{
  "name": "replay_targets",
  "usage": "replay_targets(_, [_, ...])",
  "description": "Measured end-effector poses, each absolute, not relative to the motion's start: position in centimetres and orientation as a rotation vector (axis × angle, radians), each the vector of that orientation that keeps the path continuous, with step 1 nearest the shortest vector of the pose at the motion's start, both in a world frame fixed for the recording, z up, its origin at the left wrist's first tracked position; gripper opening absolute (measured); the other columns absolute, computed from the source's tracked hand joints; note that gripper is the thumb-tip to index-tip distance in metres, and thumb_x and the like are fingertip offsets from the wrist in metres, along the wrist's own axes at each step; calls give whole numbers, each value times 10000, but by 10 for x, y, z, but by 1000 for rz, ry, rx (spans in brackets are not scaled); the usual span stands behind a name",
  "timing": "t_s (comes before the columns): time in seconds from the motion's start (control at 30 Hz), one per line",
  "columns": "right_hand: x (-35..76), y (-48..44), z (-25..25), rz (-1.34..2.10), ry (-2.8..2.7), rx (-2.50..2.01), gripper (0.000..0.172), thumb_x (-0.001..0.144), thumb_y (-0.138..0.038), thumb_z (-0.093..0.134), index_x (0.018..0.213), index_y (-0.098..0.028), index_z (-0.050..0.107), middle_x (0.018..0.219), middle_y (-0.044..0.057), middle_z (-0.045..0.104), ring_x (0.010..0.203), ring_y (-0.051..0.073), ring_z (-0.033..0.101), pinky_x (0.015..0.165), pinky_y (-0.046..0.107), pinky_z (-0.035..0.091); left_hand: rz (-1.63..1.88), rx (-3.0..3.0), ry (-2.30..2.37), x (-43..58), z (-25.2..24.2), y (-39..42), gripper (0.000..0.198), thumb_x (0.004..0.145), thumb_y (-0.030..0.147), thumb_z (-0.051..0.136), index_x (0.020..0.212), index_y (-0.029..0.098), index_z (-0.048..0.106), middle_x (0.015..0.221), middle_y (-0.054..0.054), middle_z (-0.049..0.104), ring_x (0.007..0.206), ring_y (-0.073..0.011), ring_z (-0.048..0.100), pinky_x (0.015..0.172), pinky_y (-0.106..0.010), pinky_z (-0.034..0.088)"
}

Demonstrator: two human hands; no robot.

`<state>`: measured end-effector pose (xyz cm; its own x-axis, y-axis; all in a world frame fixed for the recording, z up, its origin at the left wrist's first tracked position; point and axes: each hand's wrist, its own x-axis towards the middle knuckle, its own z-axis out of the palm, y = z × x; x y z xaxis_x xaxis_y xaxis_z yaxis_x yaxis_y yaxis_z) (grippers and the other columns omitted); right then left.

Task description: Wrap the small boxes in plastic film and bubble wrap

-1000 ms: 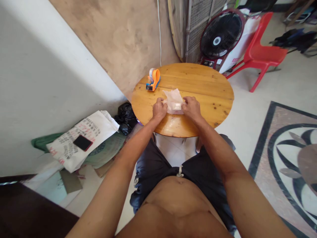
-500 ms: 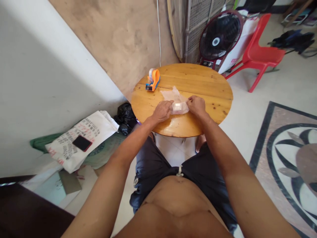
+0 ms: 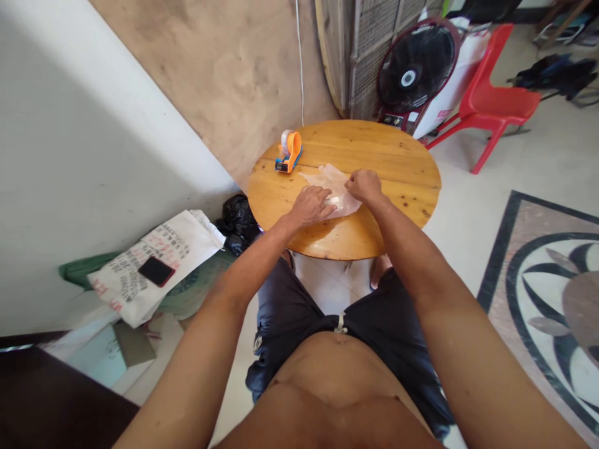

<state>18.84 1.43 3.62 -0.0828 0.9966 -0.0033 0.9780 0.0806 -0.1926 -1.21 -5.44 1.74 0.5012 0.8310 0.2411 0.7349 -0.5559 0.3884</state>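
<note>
A crumpled, translucent pinkish plastic sheet (image 3: 345, 202) lies on the round wooden table (image 3: 393, 149). My left hand (image 3: 311, 204) rests on its left side with the fingers stretched out over it. A pale, shiny patch shows near these fingertips; what lies under the film I cannot make out. At the upper right edge of the sheet, my right hand (image 3: 365, 185) is closed in a pinch on the film. Beyond my left hand, an orange and blue tape dispenser (image 3: 290, 151) with a clear roll stands on the table.
Behind the table stand a dark round fan (image 3: 416, 68) and a red plastic chair (image 3: 500, 103). On the left, a black phone (image 3: 156, 271) lies on a white printed sack (image 3: 175, 234), beside a black plastic bag (image 3: 236, 221). A plywood board (image 3: 224, 68) leans along the wall.
My right hand has moved slightly up and left with the sheet's edge, so the film spreads out more. My left hand's fingers have extended right over the sheet.
</note>
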Motion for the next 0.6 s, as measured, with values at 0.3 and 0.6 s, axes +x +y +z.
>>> replay_targets(0.3, [205, 4, 22, 244, -2051, -2163, 380, 840, -258, 548, 1142, -63, 671, 1094, 278, 678, 1035, 391, 628, 877, 555, 489, 801, 2182, 1428, -16, 21, -68, 362, 969, 383, 451, 1119, 137, 670, 1009, -132, 709, 989, -235, 653, 924, -352, 477])
replay_targets(0.6, [202, -3, 33, 175, -2316, -1929, 323, 882, -267, 513, 1120, -109, 663, 1136, 252, 657, 1019, 388, 617, 870, 554, 461, 765, 1287, 1351, -13, 20, -44, 382, 768, 80, 619, 1146, 132, 628, 900, -59, 716, 713, -145, 667, 691, -281, 543])
